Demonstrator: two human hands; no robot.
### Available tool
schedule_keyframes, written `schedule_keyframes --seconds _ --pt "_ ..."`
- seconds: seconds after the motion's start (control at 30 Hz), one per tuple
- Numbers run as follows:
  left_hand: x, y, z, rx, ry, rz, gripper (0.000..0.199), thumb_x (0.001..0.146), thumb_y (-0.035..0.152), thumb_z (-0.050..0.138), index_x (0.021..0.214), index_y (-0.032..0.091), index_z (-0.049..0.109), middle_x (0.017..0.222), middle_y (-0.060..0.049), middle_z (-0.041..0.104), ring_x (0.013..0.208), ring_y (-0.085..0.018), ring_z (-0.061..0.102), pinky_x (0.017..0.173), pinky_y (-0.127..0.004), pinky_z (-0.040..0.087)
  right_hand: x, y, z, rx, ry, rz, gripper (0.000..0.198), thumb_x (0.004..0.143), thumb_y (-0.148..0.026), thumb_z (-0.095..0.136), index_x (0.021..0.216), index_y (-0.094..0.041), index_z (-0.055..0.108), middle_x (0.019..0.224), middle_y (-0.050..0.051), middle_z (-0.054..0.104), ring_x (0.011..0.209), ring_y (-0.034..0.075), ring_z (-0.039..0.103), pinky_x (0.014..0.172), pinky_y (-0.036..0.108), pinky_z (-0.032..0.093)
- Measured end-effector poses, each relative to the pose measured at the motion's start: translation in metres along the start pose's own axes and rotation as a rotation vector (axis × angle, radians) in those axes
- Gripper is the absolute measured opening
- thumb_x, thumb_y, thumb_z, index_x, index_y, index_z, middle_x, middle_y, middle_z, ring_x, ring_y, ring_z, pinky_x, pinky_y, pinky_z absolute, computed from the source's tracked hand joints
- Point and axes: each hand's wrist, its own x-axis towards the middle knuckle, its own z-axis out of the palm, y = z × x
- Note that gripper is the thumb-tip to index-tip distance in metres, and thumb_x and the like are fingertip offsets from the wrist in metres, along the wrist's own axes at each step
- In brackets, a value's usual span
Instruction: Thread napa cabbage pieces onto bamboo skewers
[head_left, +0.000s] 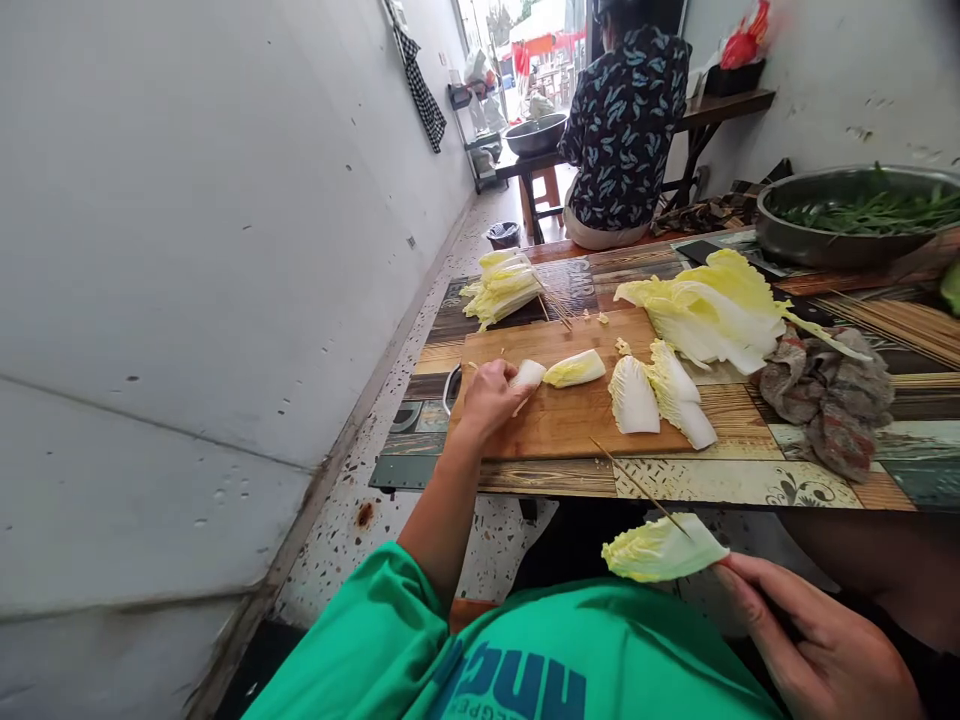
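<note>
My right hand [825, 630] pinches the thick end of a napa cabbage leaf piece [660, 550] in front of my shirt. A thin wooden skewer [637, 480] passes through this piece, its tip pointing up and left toward the table. At the left of a wooden cutting board [555, 420], my left hand [491, 395] has its fingers closed on the edge of another white cabbage piece [529, 374]. Beside that lies a yellow-white cabbage piece [574, 369]. More cut pieces [636, 397] rest at the board's right side.
Skewered cabbage [502, 288] is piled beyond the board. Large loose leaves [712, 310] and a crumpled rag [825, 400] lie to the right. Loose skewers [900, 325] and a metal basin [847, 245] of greens are farther right. A person [626, 130] sits ahead, back turned.
</note>
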Motion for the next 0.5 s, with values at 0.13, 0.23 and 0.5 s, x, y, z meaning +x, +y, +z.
schedule_keyframes --seconds 0.13,0.23,0.5 --pt "-0.026 0.006 -0.006 -0.267 0.062 -0.017 0.012 0.075 0.021 0.069 0.085 0.016 0.063 0.084 -0.002 0.066 0.081 -0.016 0.059 0.075 -0.027 0.042 -0.002 0.008 -0.002 -0.064 0.060 -0.006 0.039 0.097 -0.050 0.050 0.088 -0.021 0.074 0.081 0.003 0.080 0.061 0.017 0.075 0.061 0.021 0.062" --pt "-0.061 0.018 -0.008 -0.782 -0.193 -0.069 0.032 0.071 0.034 0.077 0.094 0.015 0.065 0.087 -0.003 0.069 0.073 -0.014 0.060 0.068 -0.025 0.043 -0.002 0.010 -0.003 -0.092 0.072 -0.041 0.036 0.097 -0.046 0.051 0.087 -0.020 0.074 0.081 0.004 0.080 0.062 0.019 0.075 0.060 0.024 0.062" --pt "-0.106 0.052 0.006 -1.545 -0.764 -0.279 0.043 0.069 0.041 0.085 0.098 0.013 0.073 0.101 -0.011 0.074 0.068 -0.010 0.063 0.062 -0.020 0.048 -0.012 0.009 -0.014 -0.048 -0.020 0.006 0.029 0.096 -0.036 0.053 0.090 -0.018 0.075 0.083 0.006 0.080 0.066 0.018 0.076 0.064 0.021 0.062"
